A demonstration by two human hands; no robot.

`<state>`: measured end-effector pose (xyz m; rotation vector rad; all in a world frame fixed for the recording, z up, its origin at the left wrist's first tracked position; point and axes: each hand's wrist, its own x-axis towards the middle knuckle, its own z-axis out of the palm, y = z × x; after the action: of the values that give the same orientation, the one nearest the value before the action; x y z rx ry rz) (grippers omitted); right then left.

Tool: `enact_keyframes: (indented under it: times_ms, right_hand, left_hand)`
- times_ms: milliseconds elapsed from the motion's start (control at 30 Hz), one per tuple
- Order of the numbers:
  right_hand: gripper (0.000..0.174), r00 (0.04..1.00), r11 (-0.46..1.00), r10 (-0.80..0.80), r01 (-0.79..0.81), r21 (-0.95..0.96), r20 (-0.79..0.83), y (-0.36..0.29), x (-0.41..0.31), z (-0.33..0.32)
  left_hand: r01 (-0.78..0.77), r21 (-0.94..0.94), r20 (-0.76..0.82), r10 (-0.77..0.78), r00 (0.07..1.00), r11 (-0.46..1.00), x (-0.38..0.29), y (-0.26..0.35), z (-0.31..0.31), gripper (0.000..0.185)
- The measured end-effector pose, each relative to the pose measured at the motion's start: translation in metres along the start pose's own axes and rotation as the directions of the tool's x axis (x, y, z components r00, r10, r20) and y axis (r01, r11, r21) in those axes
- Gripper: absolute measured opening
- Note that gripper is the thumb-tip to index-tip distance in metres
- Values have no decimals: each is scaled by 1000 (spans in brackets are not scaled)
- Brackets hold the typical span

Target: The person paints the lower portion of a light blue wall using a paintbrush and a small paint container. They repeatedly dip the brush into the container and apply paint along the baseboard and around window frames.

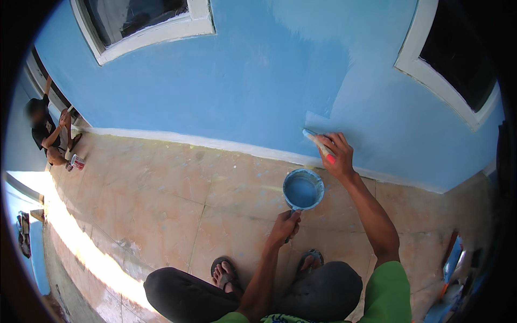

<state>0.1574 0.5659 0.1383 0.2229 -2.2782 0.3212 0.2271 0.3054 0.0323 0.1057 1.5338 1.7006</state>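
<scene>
My right hand (337, 155) is closed around the handle of a paintbrush (319, 144), whose blue-wetted bristles touch the lower part of the blue wall (226, 89). Darker blue paint covers the wall left of the brush; a paler blue shows to its right and above. My left hand (285, 228) grips the handle of a round dipper (303, 189) that holds blue paint. The dipper is upright over the tiled floor, below and left of the brush.
White-framed windows (161, 35) (428, 76) flank the wall, and a white strip (181, 138) runs along its foot. Far left, another person (48, 131) sits by a doorway near a small tub (78, 162). Paint-stained items lie at the lower right. Paint specks dot the floor tiles (161, 210).
</scene>
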Motion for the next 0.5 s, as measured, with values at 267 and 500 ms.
enact_keyframes:
  times_ms: [267,500]
  right_hand:
    - [45,917,991,-131,114,-68,-377,-3,80,-24]
    - [35,979,990,-133,140,35,-156,-20,59,-19]
  left_hand:
    - [43,38,-35,-41,999,998,0,0,-3,48]
    - [40,13,-29,-39,999,999,2,-5,-4,46]
